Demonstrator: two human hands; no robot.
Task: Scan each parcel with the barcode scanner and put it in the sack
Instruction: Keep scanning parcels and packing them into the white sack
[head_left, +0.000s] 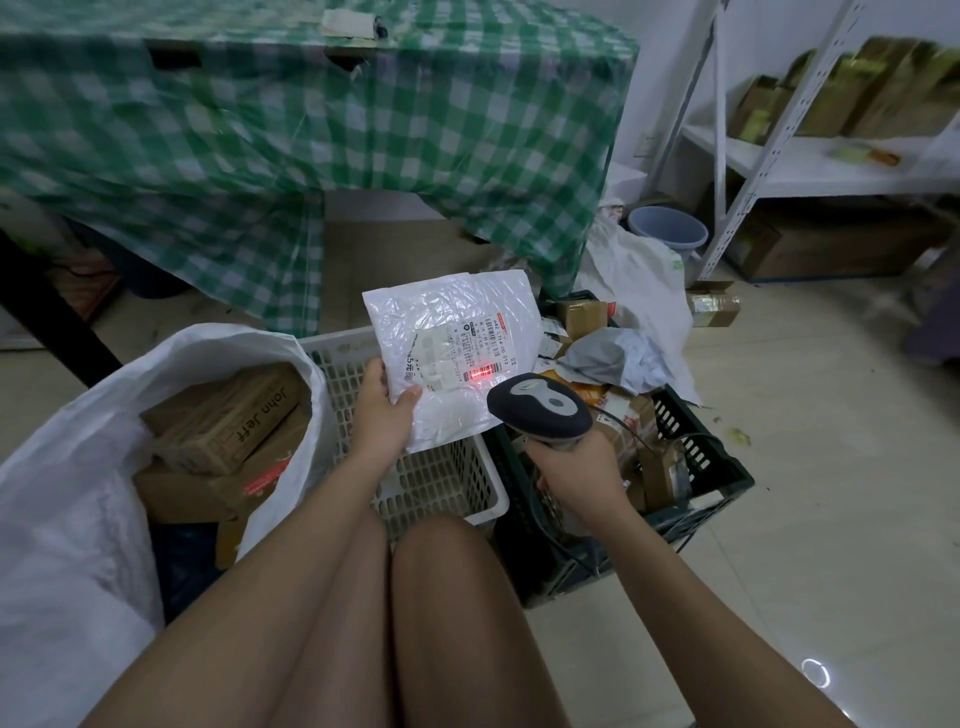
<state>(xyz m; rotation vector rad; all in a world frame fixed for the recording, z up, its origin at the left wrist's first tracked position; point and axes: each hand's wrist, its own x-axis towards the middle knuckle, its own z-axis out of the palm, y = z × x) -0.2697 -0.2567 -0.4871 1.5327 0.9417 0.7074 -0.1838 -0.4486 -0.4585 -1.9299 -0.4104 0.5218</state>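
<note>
My left hand (382, 410) grips the lower left edge of a flat white plastic parcel (457, 343) and holds it up, label facing me. A red scan line glows on the barcode of its label. My right hand (576, 467) is closed around the handle of a dark grey barcode scanner (540, 408), whose head points at that barcode from just below right. The white sack (67, 467) stands open at the left, with brown cardboard boxes (228, 415) inside it.
A white slotted crate (441, 483) sits in front of my knees. A dark green crate (696, 467) to its right holds several parcels. A table under a green checked cloth (311, 130) is behind. White shelving (779, 156), a blue bucket (667, 228) and loose boxes stand at the right.
</note>
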